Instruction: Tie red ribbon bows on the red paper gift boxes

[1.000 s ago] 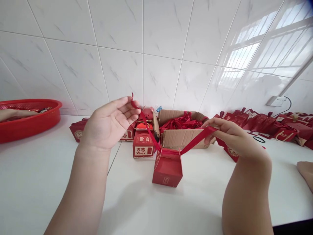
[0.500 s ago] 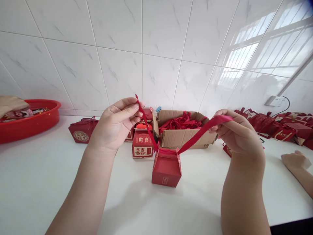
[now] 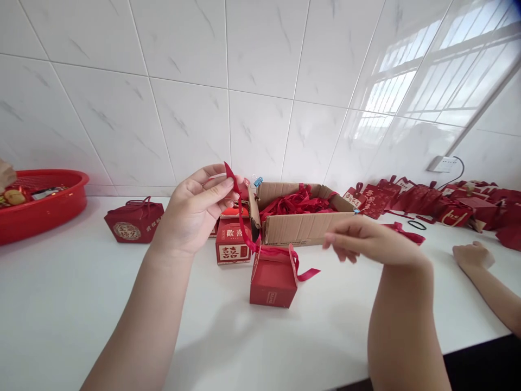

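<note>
My left hand pinches one end of a red ribbon between thumb and fingers, above the table. The ribbon runs down to a small red gift box standing upright, passing through its top. Its other end hangs loose off the box's right side, close to the tabletop. My right hand hovers to the right of the box, fingers loosely bent and a little blurred, with nothing in them. Just behind stands a red box with white lettering.
A cardboard box full of red ribbons sits by the tiled wall. Another red box and a red plastic basket are on the left. Many red boxes crowd the right, near another person's hand.
My right hand has let go of its ribbon end and moved slightly down and left; that end has dropped beside the box. My left hand still holds the other end. The view has shifted slightly.
</note>
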The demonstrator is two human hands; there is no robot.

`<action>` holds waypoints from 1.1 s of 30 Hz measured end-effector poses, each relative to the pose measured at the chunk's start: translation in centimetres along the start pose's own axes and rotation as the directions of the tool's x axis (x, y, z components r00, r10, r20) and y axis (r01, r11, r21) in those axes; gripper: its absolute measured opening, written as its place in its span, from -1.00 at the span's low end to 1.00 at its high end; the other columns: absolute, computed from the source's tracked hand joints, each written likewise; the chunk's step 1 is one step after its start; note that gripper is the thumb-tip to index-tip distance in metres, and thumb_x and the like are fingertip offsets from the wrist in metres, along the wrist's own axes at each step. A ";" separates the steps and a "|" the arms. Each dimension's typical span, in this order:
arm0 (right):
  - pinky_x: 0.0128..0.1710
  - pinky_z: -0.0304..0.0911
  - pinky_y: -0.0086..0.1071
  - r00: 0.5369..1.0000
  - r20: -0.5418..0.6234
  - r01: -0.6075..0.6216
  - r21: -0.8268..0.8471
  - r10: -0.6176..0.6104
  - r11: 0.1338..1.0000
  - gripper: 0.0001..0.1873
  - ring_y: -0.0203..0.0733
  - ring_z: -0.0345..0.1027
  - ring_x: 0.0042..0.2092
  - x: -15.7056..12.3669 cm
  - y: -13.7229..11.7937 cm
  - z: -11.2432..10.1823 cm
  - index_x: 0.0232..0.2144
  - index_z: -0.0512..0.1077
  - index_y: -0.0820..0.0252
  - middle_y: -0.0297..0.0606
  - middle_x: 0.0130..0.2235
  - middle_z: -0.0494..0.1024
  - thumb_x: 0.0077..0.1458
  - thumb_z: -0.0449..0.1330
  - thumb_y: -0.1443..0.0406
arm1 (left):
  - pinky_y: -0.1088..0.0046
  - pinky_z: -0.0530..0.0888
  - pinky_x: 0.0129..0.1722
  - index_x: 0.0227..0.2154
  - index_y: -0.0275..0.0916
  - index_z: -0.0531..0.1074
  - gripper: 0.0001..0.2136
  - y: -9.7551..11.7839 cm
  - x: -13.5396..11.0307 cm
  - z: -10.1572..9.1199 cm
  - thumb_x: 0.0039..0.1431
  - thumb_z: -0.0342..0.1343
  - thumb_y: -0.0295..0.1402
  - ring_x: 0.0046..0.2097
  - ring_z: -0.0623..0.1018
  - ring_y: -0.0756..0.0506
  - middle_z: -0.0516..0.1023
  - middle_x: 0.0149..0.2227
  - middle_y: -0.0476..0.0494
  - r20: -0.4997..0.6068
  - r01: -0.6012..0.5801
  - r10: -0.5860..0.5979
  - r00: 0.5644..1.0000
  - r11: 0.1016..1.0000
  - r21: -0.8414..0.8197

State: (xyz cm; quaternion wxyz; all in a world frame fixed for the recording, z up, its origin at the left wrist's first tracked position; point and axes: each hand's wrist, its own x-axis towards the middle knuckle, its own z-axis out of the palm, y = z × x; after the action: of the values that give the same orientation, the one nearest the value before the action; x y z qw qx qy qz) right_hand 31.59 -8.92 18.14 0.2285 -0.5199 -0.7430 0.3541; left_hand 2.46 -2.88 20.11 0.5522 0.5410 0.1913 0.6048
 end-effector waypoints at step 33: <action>-0.55 0.11 -0.50 0.703 -0.614 0.302 0.714 0.358 0.632 -0.71 -0.39 0.21 -0.47 1.3 3.5 5.5 -0.43 0.41 0.16 -0.40 -0.50 0.37 -0.15 0.38 0.15 | 0.61 0.37 -0.47 -0.47 -0.23 0.53 -0.93 0.9 -0.1 -0.3 -0.04 0.31 -0.43 -0.37 0.45 0.05 0.51 -0.43 0.00 0.011 0.014 -0.014 1.000 1.000 -0.012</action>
State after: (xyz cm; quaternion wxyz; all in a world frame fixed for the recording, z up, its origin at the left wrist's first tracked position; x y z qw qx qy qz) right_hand 29.38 -8.58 11.89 0.6895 -0.4758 -0.3587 0.4118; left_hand 1.79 -3.11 20.73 0.5605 0.5396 0.1884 0.5993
